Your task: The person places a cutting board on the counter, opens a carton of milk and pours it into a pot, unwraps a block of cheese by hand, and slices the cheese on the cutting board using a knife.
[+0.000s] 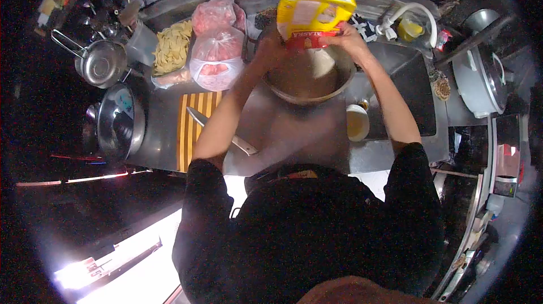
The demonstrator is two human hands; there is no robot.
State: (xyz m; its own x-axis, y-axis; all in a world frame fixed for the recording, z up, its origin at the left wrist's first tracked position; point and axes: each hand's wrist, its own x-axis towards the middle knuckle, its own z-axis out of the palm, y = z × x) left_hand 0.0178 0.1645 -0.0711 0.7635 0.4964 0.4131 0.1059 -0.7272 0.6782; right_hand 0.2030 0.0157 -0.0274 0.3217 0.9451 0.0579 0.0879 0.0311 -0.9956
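A yellow, white and red flour bag (317, 10) with "ALASKA" printed on it is held tilted above a large metal bowl (308, 99). My right hand (348, 42) grips the bag's lower right side, thumb across the red band. On the opposite side, my left hand (272, 49) is at the bag's lower left corner; its fingers are mostly lost in shadow. Pale powder (321, 65) shows in the bowl below the bag. Beneath my left forearm, a knife (243, 144) lies partly across a striped wooden cutting board (189, 134).
Plastic bags of pink-red food (218, 55) and a pile of flat pale pasta-like pieces (172, 46) lie at back left. A small white bowl with yellowish contents (357, 123) stands by the sink (404, 92). Metal pans (102, 62) are at far left, a white lidded cooker (478, 83) at right.
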